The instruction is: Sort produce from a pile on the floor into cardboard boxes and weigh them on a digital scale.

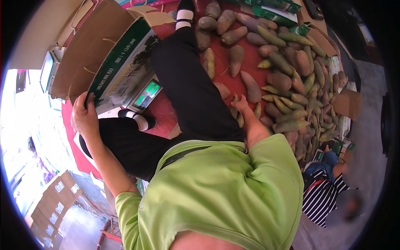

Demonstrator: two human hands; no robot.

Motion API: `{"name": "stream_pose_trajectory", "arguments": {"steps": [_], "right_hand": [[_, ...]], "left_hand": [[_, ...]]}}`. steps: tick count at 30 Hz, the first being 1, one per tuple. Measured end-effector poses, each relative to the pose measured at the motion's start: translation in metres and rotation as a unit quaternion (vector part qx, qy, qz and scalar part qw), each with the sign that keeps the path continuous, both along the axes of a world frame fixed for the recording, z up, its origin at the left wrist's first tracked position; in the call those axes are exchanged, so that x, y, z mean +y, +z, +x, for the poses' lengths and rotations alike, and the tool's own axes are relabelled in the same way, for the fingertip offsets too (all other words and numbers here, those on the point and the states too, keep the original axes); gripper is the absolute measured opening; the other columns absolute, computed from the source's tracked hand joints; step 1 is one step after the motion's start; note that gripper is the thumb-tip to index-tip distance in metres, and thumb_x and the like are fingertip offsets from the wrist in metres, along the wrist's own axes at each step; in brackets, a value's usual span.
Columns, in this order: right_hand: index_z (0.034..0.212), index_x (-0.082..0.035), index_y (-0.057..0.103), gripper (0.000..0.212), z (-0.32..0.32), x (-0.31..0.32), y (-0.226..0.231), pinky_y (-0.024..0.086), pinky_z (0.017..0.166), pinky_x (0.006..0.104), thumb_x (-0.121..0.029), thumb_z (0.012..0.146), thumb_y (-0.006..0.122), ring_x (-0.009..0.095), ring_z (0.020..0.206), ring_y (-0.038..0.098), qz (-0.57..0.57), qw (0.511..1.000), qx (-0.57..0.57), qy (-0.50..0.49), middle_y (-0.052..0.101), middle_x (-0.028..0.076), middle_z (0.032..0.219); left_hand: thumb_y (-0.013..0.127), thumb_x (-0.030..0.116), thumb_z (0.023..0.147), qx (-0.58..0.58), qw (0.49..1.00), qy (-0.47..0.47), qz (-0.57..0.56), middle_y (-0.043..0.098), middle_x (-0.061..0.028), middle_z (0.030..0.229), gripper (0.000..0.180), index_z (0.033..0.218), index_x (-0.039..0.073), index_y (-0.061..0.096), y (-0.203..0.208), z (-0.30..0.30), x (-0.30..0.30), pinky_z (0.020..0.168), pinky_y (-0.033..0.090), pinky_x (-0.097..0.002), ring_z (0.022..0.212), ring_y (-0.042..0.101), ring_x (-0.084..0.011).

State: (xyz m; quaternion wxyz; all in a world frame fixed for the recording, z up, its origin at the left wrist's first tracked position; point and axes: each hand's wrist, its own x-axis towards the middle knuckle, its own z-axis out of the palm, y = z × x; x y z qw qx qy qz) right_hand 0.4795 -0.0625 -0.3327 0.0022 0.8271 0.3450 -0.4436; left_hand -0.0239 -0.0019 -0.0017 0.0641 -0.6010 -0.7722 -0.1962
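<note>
My left hand (84, 116) is closed on the near rim of an open cardboard box (121, 62) with a green and white printed side. The box stands on or against a digital scale (138, 106) with lit green displays. Low beside my right leg, my right hand (240, 103) is closed around a green radish-like root (239, 118), partly hidden by the fingers. Near that hand lie a reddish-brown root (251, 86) and another pale-pink one (222, 90). The inside of the box does not show fully.
A large heap of green and reddish-brown roots (287, 83) spreads over the red floor covering (164, 110) to my right. Green cartons (275, 14) lie beyond it. Flattened brown cartons (54, 204) are at lower left. Another person in a striped top (321, 198) is at lower right.
</note>
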Motion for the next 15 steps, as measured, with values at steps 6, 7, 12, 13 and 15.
{"name": "stream_pose_trajectory", "arguments": {"steps": [6,7,12,13,15], "right_hand": [[0.139,-0.003,0.034,0.083,0.000,0.001,-0.053,0.041,0.099,0.0381,-0.017,0.069,0.077,0.033,0.122,0.049,0.004,0.986,0.098,-0.137,0.049,0.020,0.132],[0.132,-0.003,0.043,0.073,0.021,-0.003,-0.074,0.043,0.096,0.0387,-0.016,0.068,0.077,0.033,0.117,0.053,-0.026,0.990,0.118,-0.072,0.054,0.020,0.125],[0.110,-0.003,0.063,0.047,0.002,-0.006,-0.086,0.046,0.089,0.0403,-0.016,0.067,0.077,0.033,0.104,0.061,-0.026,0.991,0.125,0.029,0.065,0.020,0.105],[0.110,-0.003,0.063,0.047,0.021,-0.013,-0.094,0.047,0.089,0.0402,-0.017,0.068,0.076,0.032,0.103,0.061,0.001,0.991,0.134,0.014,0.065,0.019,0.105],[0.111,-0.004,0.063,0.046,0.019,-0.016,-0.088,0.047,0.088,0.0402,-0.017,0.068,0.076,0.032,0.103,0.061,0.030,0.987,0.158,0.011,0.065,0.019,0.105]], "left_hand": [[0.064,0.021,0.084,0.013,1.000,0.011,0.002,0.067,-0.0028,0.084,0.010,0.090,0.014,0.067,0.006,0.008,-0.002,0.064,0.049,-0.0336,0.077,0.065,-0.0234],[0.064,0.021,0.084,0.006,1.000,0.008,0.004,0.067,-0.0028,0.084,0.010,0.090,0.014,0.067,0.003,0.011,0.004,0.064,0.049,-0.0336,0.077,0.065,-0.0234],[0.064,0.021,0.084,0.021,1.000,0.018,0.011,0.066,-0.0043,0.083,0.010,0.089,0.013,0.067,0.009,0.007,-0.002,0.064,0.048,-0.0344,0.076,0.064,-0.0252],[0.064,0.021,0.084,0.007,1.000,0.006,0.014,0.066,-0.0048,0.083,0.010,0.089,0.013,0.067,0.005,0.011,0.005,0.064,0.048,-0.0345,0.076,0.064,-0.0256],[0.064,0.020,0.084,0.003,1.000,0.003,0.019,0.065,-0.0053,0.082,0.010,0.089,0.013,0.067,0.004,0.013,0.007,0.065,0.048,-0.0354,0.077,0.064,-0.0266]]}}
